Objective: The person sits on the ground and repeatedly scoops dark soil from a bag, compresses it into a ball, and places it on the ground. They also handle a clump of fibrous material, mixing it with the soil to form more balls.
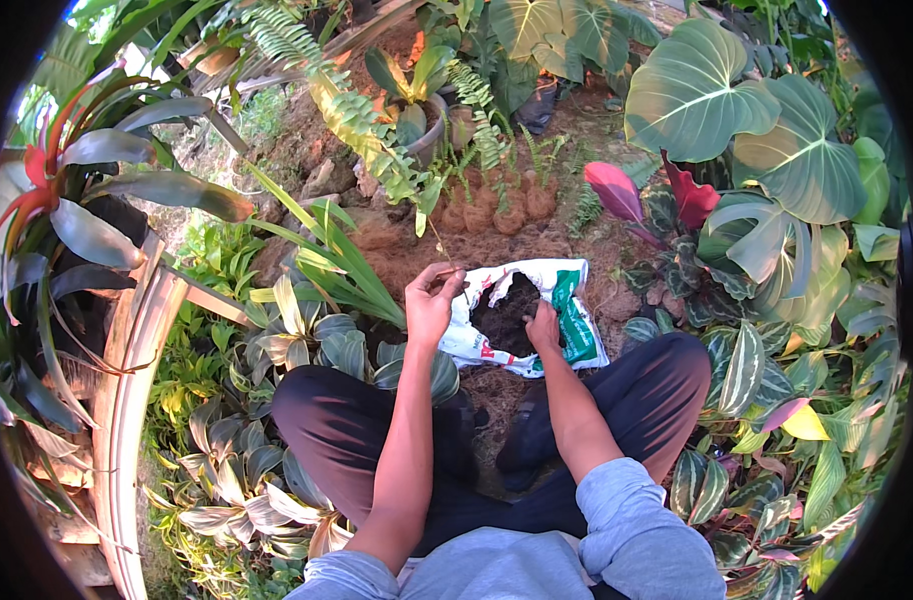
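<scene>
A white and green plastic bag (576, 330) lies on the ground before my feet, torn wide at the top and bearing writing. Dark potting soil (507, 319) shows through the hole. My right hand (543, 328) is at the right edge of the hole, its fingers curled down against the soil; whether they grip anything is unclear. At the bag's upper left corner my left hand (434, 296) is raised, thumb and forefinger pinched on a thin brown stem (465, 291) that hangs over the bag.
Beyond the bag stand several fern clumps in round fibrous root balls (509, 214) and a grey plant pot (430, 131). Striped-leaf plants (344, 345) grow close at my left, broad-leaved plants (689, 90) at the right. A pale curved border (134, 390) runs along the far left.
</scene>
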A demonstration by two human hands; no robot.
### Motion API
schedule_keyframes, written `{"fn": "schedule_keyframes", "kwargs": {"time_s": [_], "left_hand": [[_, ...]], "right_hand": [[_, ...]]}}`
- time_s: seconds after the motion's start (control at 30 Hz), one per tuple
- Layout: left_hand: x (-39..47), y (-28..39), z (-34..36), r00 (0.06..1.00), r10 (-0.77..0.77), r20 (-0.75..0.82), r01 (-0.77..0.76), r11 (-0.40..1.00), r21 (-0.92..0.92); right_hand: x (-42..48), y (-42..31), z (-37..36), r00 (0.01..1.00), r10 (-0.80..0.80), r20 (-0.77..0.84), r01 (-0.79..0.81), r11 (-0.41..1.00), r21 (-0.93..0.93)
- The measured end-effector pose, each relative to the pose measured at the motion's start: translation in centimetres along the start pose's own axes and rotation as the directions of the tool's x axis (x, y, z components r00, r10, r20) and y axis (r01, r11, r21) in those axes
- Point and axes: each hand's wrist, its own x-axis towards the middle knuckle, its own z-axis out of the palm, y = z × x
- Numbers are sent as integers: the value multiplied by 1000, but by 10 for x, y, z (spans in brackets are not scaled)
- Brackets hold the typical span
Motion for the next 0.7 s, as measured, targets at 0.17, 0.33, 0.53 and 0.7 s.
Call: {"fn": "schedule_keyframes", "kwargs": {"time_s": [0.17, 0.33, 0.53, 0.7], "left_hand": [[0, 1, -2, 1000, 2, -7, -2, 1000, 25], [0, 1, 0, 999, 33, 4, -33, 999, 26], [0, 2, -2, 1000, 18, 4, -18, 999, 42], [0, 3, -3, 1000, 19, 6, -19, 999, 35]], "right_hand": [[5, -15, -7, 997, 19, 78, -13, 997, -82], [9, -19, -13, 995, -77, 59, 85, 988, -128], [20, -18, -14, 990, -139, 18, 140, 986, -87], [13, -11, -6, 979, -150, 139, 168, 977, -129]]}}
